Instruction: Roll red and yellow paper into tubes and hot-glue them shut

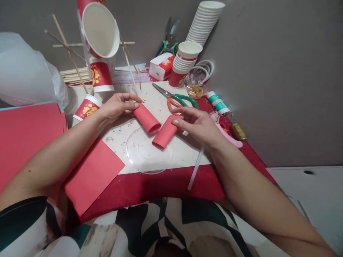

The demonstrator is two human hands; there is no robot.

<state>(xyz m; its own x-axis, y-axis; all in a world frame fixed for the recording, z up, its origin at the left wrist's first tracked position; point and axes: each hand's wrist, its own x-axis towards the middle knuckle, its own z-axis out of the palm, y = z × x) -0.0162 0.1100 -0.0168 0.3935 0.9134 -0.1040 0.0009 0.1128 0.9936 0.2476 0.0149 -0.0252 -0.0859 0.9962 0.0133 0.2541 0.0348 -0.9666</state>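
Observation:
My left hand (121,107) pinches the upper end of a red paper tube (147,119), which slants down to the right. Close beside it, a second red paper tube (165,134) slants the other way, its upper end between the thumb and fingers of my right hand (194,123). The lower ends of both tubes lean toward each other over a clear plastic disc (150,157) on the white board (112,157). Scissors (174,98) with green and orange handles lie just behind my right hand.
Red paper sheets (95,175) lie at the left. Red-and-white paper cups (101,73) and thin wooden sticks (76,75) stand behind my left hand. Farther back are stacked paper cups (205,23), pruning shears (169,39) and a tissue pack (160,66). A glue stick (196,167) lies right.

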